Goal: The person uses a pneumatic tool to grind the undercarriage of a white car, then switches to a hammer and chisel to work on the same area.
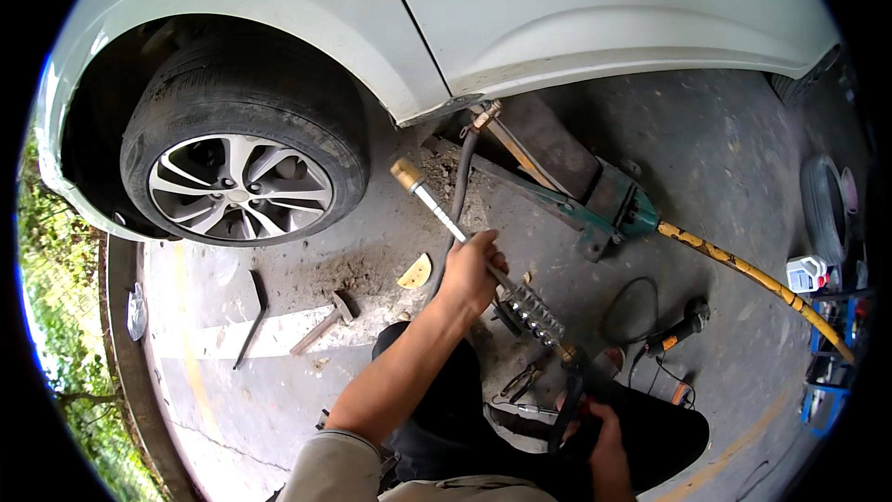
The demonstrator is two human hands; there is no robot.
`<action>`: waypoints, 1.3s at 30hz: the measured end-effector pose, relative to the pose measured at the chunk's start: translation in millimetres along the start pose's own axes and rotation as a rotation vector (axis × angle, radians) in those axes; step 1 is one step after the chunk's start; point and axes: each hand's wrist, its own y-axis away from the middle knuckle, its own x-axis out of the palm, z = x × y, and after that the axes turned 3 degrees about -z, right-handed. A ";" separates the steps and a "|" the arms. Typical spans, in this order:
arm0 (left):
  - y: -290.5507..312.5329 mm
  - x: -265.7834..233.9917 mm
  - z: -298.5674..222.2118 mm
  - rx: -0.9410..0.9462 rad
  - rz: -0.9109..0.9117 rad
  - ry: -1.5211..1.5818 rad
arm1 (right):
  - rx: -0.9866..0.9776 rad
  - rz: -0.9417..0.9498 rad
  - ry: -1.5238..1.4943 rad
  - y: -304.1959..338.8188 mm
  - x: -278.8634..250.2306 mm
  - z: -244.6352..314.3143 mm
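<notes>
My left hand (472,271) is closed around the silver shaft of a long tool (437,205) with a brass-coloured tip. Below the fist the tool continues into a ribbed, spring-like silver section (536,314) and a dark body. At that lower end, beside my knee, my right hand (606,437) is wrapped around a black handle; its fingers are partly hidden. The tip points up and left, toward the front wheel (243,181) of a white car (595,28), but stands apart from it. The wheel's tire and silver spoked rim hang under the fender.
A green floor jack (604,209) with a yellow handle (734,265) stands under the car's sill. A hammer (325,321), a bent black bar (253,321) and a yellow half-round piece (415,271) lie on the floor. At right are a cordless power tool (683,327) and a white jug (806,274).
</notes>
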 end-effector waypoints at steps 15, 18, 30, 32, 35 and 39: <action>5.3 -25.9 81.2 0.243 -0.141 -0.567 | -0.156 -0.267 1.430 -242.6 -46.2 118.7; 5.1 -26.6 63.2 0.231 -0.136 -0.630 | -0.186 0.074 1.972 -254.8 -38.2 116.6; 15.3 23.2 92.2 0.433 0.402 -1.099 | -0.349 -0.036 1.597 -233.0 -154.9 104.1; 46.5 35.7 108.6 0.223 0.889 -1.024 | -0.465 -0.080 1.469 -255.5 -258.6 108.8; 62.5 35.9 105.6 0.207 1.267 -1.496 | -0.468 -0.487 1.683 -268.2 -252.0 91.5; 72.9 13.4 100.3 0.255 1.484 -2.070 | -0.381 -0.621 2.089 -252.2 -98.2 84.5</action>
